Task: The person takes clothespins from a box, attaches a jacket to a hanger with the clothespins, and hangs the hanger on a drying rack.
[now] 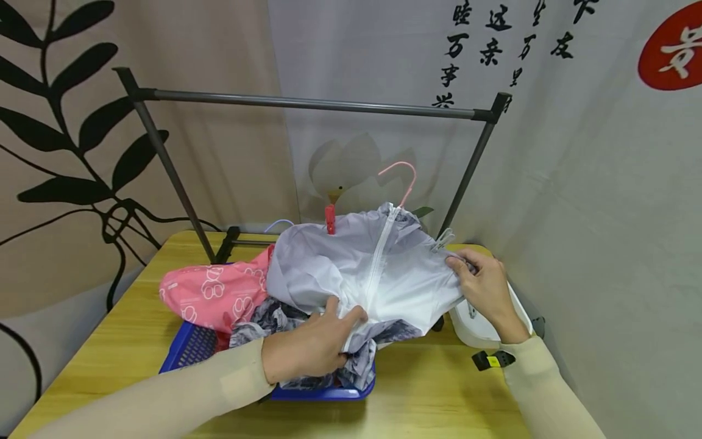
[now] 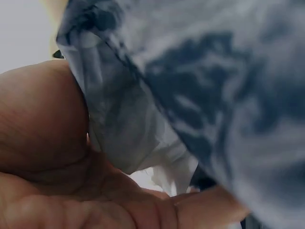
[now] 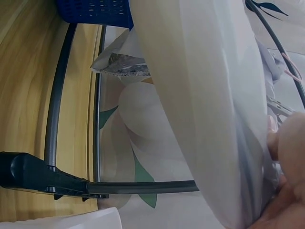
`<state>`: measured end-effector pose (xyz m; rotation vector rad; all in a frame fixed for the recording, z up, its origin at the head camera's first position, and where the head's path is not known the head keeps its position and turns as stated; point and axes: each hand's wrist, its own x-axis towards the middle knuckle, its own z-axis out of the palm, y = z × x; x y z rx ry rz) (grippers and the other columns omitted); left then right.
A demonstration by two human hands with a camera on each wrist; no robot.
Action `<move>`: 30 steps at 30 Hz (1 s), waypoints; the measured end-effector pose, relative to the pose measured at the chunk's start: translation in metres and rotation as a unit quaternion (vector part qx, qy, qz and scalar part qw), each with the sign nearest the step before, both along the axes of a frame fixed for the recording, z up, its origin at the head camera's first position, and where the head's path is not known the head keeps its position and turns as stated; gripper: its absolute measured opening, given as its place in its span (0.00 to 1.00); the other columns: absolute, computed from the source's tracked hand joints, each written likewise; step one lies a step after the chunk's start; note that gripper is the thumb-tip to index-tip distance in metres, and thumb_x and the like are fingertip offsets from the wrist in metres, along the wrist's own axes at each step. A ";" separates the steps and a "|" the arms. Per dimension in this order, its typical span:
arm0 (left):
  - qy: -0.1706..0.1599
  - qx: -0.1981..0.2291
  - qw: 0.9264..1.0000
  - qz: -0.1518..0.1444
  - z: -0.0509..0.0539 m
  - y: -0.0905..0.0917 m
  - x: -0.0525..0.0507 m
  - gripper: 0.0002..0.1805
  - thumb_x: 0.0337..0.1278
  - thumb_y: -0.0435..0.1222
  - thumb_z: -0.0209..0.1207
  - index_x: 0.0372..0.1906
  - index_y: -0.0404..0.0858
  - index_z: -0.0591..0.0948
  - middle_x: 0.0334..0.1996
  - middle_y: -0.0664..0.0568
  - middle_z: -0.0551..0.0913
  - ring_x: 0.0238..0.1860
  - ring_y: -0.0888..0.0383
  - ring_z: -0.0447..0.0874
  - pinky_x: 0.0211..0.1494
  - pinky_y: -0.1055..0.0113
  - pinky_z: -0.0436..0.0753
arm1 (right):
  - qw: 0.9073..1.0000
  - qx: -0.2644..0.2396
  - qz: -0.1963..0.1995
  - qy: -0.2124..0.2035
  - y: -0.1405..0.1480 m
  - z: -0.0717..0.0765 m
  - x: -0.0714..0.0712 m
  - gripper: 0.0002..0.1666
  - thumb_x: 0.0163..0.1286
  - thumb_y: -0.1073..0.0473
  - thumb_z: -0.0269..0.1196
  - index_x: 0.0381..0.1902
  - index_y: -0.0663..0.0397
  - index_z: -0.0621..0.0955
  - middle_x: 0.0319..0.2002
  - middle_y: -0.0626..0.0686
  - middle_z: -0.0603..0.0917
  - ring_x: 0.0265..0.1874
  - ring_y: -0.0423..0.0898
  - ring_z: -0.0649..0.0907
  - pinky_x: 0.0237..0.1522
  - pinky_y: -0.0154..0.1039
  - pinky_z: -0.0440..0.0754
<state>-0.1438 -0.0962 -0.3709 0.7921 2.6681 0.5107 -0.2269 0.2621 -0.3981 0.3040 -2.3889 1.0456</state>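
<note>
Pale jacket (image 1: 353, 262) on pink hanger (image 1: 415, 177)

A yellow wood-grained table (image 1: 428, 384) – on it a blue basket (image 1: 323, 394), a dark rack (image 1: 315, 104), a white container (image 1: 470, 332)

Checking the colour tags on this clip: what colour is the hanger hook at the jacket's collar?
Pink; the hanger hook shows best in the head view.

On the table (image 1: 439, 396), before the crossbar (image 1: 307, 103), a basket (image 1: 323, 394) with clothes (image 1: 255, 332) in it and a tray (image 1: 466, 329) farther right. Over the basket and past its right edge, a jacket (image 1: 323, 262) on a hanger (image 1: 411, 183).
</note>
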 end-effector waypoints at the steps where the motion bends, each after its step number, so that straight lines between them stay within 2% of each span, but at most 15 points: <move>1: -0.002 -0.004 1.000 -0.004 -0.004 0.000 -0.003 0.39 0.67 0.30 0.81 0.74 0.50 0.71 0.60 0.31 0.74 0.36 0.42 0.81 0.31 0.54 0.86 | 1.000 0.001 0.000 0.000 0.000 0.000 0.000 0.05 0.82 0.61 0.76 0.46 0.57 0.96 0.43 0.58 0.97 0.38 0.41 0.84 0.42 0.23 0.76; 6: -0.009 -0.028 0.999 -0.025 -0.026 0.000 -0.017 0.33 0.72 0.25 0.73 0.67 0.54 0.70 0.48 0.39 0.81 0.30 0.51 0.79 0.32 0.60 0.80 | 1.000 0.008 0.005 0.003 -0.003 -0.002 0.000 0.05 0.81 0.61 0.76 0.46 0.58 0.95 0.44 0.59 0.97 0.41 0.40 0.86 0.45 0.23 0.77; 10: -0.009 -0.017 0.999 -0.033 -0.032 -0.002 -0.021 0.32 0.68 0.17 0.68 0.59 0.55 0.72 0.33 0.51 0.80 0.33 0.56 0.77 0.35 0.63 0.78 | 1.000 0.010 0.011 0.006 -0.003 -0.004 0.001 0.06 0.82 0.61 0.76 0.45 0.60 0.96 0.42 0.59 0.97 0.39 0.39 0.85 0.44 0.23 0.76; 12: -0.004 -0.003 0.999 -0.041 -0.029 -0.003 -0.020 0.32 0.65 0.15 0.68 0.57 0.52 0.74 0.29 0.54 0.78 0.33 0.57 0.76 0.35 0.64 0.78 | 1.000 0.009 0.014 0.006 -0.004 -0.004 0.001 0.06 0.81 0.61 0.76 0.45 0.60 0.96 0.42 0.59 0.97 0.39 0.39 0.85 0.44 0.23 0.76; 16: 0.030 0.025 0.998 -0.058 -0.016 -0.006 -0.018 0.29 0.56 0.12 0.68 0.52 0.46 0.79 0.26 0.55 0.76 0.35 0.58 0.78 0.39 0.64 0.81 | 1.000 0.010 0.017 0.006 -0.004 -0.004 0.000 0.05 0.81 0.62 0.76 0.45 0.59 0.96 0.42 0.59 0.97 0.40 0.39 0.85 0.44 0.23 0.77; 19: 0.073 0.051 0.994 -0.061 -0.014 -0.010 -0.024 0.28 0.48 0.12 0.67 0.47 0.45 0.82 0.25 0.57 0.77 0.38 0.57 0.80 0.42 0.63 0.82 | 1.000 0.016 0.011 0.006 -0.003 -0.004 0.000 0.05 0.81 0.61 0.76 0.45 0.57 0.96 0.43 0.59 0.97 0.40 0.41 0.86 0.45 0.23 0.76; 21: 0.103 0.075 0.990 -0.057 -0.021 -0.013 -0.033 0.28 0.44 0.12 0.67 0.43 0.46 0.83 0.26 0.58 0.78 0.39 0.57 0.81 0.42 0.62 0.80 | 1.000 0.019 0.004 0.004 -0.003 -0.003 0.000 0.05 0.82 0.60 0.76 0.46 0.56 0.96 0.44 0.59 0.97 0.41 0.43 0.87 0.45 0.23 0.76; 23: 0.140 0.105 0.983 -0.051 -0.029 -0.016 -0.042 0.27 0.39 0.14 0.66 0.39 0.48 0.84 0.27 0.61 0.80 0.39 0.58 0.81 0.42 0.63 0.79 | 1.000 0.018 -0.003 0.003 -0.002 -0.002 0.000 0.05 0.82 0.60 0.76 0.46 0.55 0.96 0.44 0.59 0.98 0.41 0.44 0.87 0.46 0.23 0.76; 26: 0.174 0.144 0.974 -0.033 -0.038 -0.019 -0.053 0.26 0.34 0.18 0.64 0.36 0.52 0.84 0.29 0.63 0.83 0.37 0.61 0.79 0.41 0.64 0.78 | 1.000 0.011 -0.006 0.005 -0.001 0.001 0.000 0.05 0.82 0.60 0.76 0.47 0.56 0.96 0.46 0.59 0.98 0.43 0.43 0.87 0.46 0.23 0.76; 28: 0.184 0.160 0.970 -0.020 -0.039 -0.020 -0.055 0.26 0.34 0.19 0.65 0.37 0.53 0.85 0.29 0.63 0.84 0.38 0.62 0.79 0.41 0.64 0.79 | 1.000 0.006 -0.005 0.011 0.001 0.002 0.000 0.05 0.81 0.61 0.76 0.47 0.57 0.96 0.46 0.60 0.98 0.43 0.39 0.87 0.47 0.22 0.76; 30: 0.177 0.169 0.970 -0.009 -0.038 -0.019 -0.053 0.24 0.40 0.22 0.68 0.41 0.52 0.86 0.31 0.61 0.85 0.39 0.60 0.80 0.43 0.63 0.80 | 1.000 0.002 -0.005 0.018 0.003 0.004 0.000 0.05 0.81 0.62 0.76 0.48 0.58 0.96 0.46 0.60 0.98 0.42 0.35 0.87 0.46 0.21 0.76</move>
